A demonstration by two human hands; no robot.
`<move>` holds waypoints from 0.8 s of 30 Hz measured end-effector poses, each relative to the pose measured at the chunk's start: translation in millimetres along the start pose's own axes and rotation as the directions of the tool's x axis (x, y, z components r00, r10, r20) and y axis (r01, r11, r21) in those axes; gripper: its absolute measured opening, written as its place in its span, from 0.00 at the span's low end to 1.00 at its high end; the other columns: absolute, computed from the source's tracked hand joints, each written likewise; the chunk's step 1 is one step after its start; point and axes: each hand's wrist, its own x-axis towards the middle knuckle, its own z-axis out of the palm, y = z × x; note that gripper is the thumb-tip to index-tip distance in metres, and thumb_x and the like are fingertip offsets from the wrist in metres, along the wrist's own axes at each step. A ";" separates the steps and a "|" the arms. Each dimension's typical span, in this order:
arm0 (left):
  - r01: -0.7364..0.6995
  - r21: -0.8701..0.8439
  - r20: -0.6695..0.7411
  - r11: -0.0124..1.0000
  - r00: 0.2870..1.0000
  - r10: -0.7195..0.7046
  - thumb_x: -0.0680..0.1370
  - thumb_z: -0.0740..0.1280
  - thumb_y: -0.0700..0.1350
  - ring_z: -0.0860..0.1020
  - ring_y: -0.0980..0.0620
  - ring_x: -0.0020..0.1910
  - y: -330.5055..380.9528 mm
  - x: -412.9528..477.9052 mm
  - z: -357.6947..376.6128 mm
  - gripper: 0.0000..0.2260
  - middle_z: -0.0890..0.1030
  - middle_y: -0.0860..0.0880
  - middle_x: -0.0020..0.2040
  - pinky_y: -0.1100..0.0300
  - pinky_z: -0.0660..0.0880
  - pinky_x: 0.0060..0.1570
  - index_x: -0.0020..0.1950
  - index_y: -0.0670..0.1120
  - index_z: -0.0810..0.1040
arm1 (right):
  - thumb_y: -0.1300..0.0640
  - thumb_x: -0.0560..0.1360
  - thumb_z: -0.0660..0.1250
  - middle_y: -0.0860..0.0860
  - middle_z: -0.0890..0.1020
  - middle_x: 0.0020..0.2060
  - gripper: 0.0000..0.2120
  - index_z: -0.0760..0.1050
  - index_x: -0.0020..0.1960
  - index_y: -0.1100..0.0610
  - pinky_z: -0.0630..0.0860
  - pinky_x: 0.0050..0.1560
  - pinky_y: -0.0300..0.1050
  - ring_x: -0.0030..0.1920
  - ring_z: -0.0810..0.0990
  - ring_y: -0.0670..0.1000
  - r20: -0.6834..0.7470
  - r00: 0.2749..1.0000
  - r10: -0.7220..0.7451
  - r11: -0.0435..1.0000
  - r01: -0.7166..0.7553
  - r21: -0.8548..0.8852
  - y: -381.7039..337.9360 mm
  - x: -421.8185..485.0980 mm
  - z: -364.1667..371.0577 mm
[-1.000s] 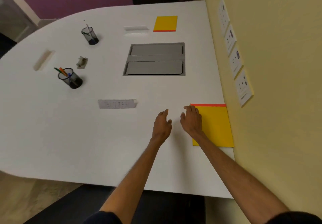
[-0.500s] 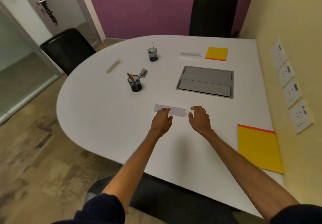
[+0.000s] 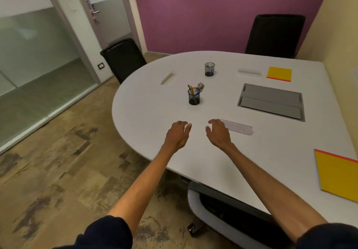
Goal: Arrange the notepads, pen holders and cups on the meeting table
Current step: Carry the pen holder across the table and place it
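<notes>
Loose-fingered L hand (image 3: pixel 178 135) & R hand (image 3: pixel 219 134) over white table (image 3: pixel 155 103).

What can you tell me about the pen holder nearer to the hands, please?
The nearer pen holder is a dark, see-through mesh cylinder with a dark base, standing upright on the white table. It holds a few pens, green, orange and blue, sticking out above its rim. A small grey object lies just behind it. Neither the left hand nor the right hand touches it.
</notes>
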 end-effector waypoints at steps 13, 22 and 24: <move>0.163 -0.013 -0.054 0.987 0.985 -0.163 0.84 0.49 0.57 0.64 0.47 0.74 -107.4 6.5 -44.8 0.24 0.69 0.45 0.74 0.50 0.63 0.72 0.74 0.44 0.67 | 0.54 0.82 0.57 0.55 0.71 0.69 0.18 0.69 0.69 0.58 0.66 0.69 0.55 0.70 0.68 0.56 0.107 0.992 -0.072 0.997 0.068 0.036 -96.8 39.1 80.9; 0.157 -0.012 0.030 0.987 0.987 -0.157 0.84 0.50 0.57 0.64 0.47 0.74 -161.3 110.7 -45.0 0.24 0.68 0.46 0.74 0.49 0.63 0.73 0.75 0.44 0.66 | 0.54 0.82 0.57 0.55 0.72 0.68 0.18 0.69 0.69 0.58 0.66 0.68 0.53 0.69 0.68 0.55 0.086 0.996 0.001 0.997 -0.007 0.076 -103.0 137.4 131.9; 0.123 0.037 0.093 0.992 0.988 -0.126 0.84 0.50 0.57 0.63 0.47 0.74 -169.9 137.2 -41.4 0.24 0.68 0.46 0.74 0.48 0.63 0.73 0.75 0.45 0.65 | 0.54 0.82 0.57 0.55 0.72 0.67 0.17 0.69 0.69 0.58 0.66 0.67 0.54 0.69 0.68 0.56 0.059 0.996 0.062 0.991 -0.068 0.112 -99.2 162.1 140.6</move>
